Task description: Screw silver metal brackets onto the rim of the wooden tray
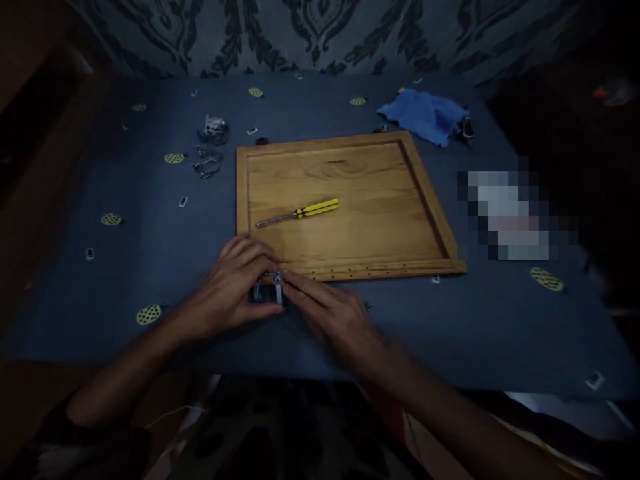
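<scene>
A framed wooden panel [320, 180] lies flat on the blue patterned cloth, with a row of small dark holes along its near edge. At its near left corner, my left hand [233, 287] curls its thumb and fingers around a small silvery metal bracket [279, 288]. The closed fingers of my right hand [335, 313] press on the same bracket from the right. Fingers partly hide the bracket and its contact with the panel edge. A screwdriver [297, 213] with a yellow and black handle rests on the panel, its shaft pointing left.
Several metal fittings [213, 133] lie left of the panel's far corner. Behind its far right corner is a crumpled blue cloth [425, 115], with a small dark object [467, 128] beside it. A pixelated patch covers something at the right. Patterned fabric rises behind.
</scene>
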{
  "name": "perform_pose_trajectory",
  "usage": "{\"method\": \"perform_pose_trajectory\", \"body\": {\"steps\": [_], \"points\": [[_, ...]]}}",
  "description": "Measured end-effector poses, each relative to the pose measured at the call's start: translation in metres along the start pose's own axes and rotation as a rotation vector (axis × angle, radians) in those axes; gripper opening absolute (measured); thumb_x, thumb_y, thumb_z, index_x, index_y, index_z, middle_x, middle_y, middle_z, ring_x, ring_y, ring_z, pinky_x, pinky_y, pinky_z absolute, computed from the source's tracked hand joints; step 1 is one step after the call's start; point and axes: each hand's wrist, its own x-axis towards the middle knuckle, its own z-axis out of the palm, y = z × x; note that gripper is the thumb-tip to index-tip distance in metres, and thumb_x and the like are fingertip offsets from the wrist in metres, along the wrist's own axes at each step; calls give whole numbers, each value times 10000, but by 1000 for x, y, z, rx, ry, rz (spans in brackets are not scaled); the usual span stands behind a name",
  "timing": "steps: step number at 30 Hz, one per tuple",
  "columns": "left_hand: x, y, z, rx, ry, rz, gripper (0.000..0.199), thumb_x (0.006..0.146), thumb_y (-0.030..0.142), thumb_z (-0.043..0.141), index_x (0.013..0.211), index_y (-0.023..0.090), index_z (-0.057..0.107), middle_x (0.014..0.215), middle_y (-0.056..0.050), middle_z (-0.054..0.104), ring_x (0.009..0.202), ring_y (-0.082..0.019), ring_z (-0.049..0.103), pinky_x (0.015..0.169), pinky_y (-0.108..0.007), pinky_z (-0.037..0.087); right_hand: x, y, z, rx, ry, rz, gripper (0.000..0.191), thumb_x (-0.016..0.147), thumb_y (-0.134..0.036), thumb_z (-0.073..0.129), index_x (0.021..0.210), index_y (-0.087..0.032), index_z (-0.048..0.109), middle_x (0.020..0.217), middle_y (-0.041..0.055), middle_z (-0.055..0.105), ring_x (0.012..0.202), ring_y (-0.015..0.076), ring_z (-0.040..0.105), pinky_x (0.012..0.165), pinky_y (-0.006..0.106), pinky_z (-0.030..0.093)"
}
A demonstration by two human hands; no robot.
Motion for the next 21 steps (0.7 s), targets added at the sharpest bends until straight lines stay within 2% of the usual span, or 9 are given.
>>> {"method": "perform_pose_trajectory", "body": {"steps": [5,10,16,21], "points": [[0,-1,1,2,1,3,415,873,535,729,1099,203,622,1167,-89,688,1157,-282,605,1080,-499,426,-1,-1,0,40,-13,68,490,973,-46,537,1438,-189,597,1444,128,640,1229,239,697,974,377,640],[0,-1,1,9,9,3,417,865,533,735,1084,197,620,1148,-93,690,1131,-284,616,1067,-506,437,0,-2,0,48,19,51,435,981,-42,525,1389,-148,633,1411,137,664,1207,240,710,964,378,648],[-1,-1,1,-8,5,-10,402,860,514,746,1090,210,619,1164,-82,685,1159,-283,608,1088,-503,423,-2,-2,2,43,-12,69,498,983,-49,523,1457,-190,578,1443,124,641,1221,237,699,960,383,648],[-1,0,-1,-9,-5,0,400,869,506,747,1096,208,609,1177,-80,678,1164,-275,604,1095,-491,414,-2,-2,1,17,-15,68,454,974,-39,519,1394,-172,630,1431,106,654,1152,218,730,933,355,653]]}}
